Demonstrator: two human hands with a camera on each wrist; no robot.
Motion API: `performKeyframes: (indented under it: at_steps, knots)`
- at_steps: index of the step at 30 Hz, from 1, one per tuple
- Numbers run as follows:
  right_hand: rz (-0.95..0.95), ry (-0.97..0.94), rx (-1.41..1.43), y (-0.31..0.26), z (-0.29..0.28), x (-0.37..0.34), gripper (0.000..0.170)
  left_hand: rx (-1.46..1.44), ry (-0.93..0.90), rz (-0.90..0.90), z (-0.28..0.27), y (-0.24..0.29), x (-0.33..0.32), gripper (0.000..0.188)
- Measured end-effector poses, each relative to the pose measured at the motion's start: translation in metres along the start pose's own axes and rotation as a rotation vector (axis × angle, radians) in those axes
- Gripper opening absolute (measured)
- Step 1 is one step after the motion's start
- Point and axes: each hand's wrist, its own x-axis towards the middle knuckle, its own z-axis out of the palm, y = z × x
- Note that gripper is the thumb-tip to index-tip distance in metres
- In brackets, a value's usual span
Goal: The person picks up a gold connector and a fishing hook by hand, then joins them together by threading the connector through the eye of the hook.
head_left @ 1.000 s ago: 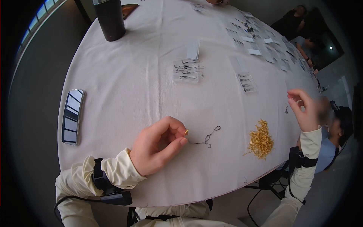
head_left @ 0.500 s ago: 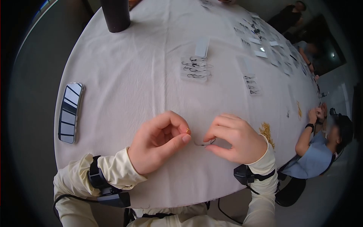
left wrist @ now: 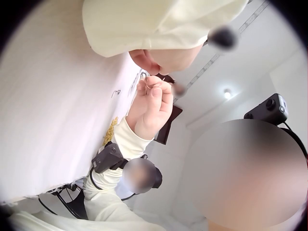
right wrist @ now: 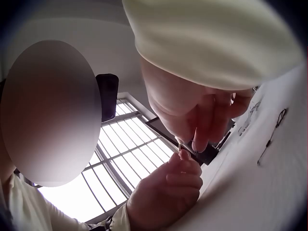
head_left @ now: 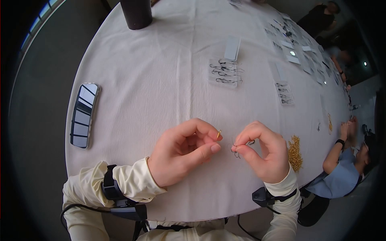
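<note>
In the head view my left hand (head_left: 183,152) pinches a small gold metal piece (head_left: 219,134) between thumb and index finger. Just to its right, my right hand (head_left: 263,150) holds a dark fish hook (head_left: 237,154) with thin line at its thumb and fingertips. A small gap lies between the two sets of fingertips, both over the white cloth. The left wrist view shows the right hand (left wrist: 154,103) pinching close by the left fingers. From the right wrist view, the left hand (right wrist: 166,195) sits just below the right fingertips.
A pile of gold pieces (head_left: 295,154) lies right of my right hand. Beyond are clear boxes of hooks (head_left: 225,74) (head_left: 284,92). A phone (head_left: 84,115) lies at left and a dark tumbler (head_left: 136,14) stands at the back. Another person (head_left: 341,168) sits at right.
My right hand came in from the far right, reached the hook on the cloth and now pinches it. My left hand keeps the gold piece. The head view has shifted somewhat.
</note>
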Motion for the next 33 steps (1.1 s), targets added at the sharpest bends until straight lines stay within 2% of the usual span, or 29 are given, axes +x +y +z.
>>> performKeyframes:
  at_steps: [9,20,22,24,33]
  knots:
    - [-0.076,-0.002,0.013,-0.004,0.006,0.003,0.013,0.067,-0.004,0.052,0.001,-0.003,0.000,0.013]
    - [-0.013,0.026,-0.039,-0.005,0.007,0.004,0.010,0.130,-0.011,0.057,0.002,-0.004,0.000,0.011]
    - [0.013,0.037,-0.048,-0.008,0.009,0.004,0.010,0.379,-0.010,0.188,0.002,-0.008,0.001,0.011]
    - [0.141,0.107,0.062,-0.012,0.014,0.004,0.008,0.417,0.008,0.195,0.005,-0.005,0.000,0.011]
    - [0.077,0.063,0.049,0.000,0.020,0.003,0.004,0.674,0.067,0.313,0.006,-0.001,0.001,0.012]
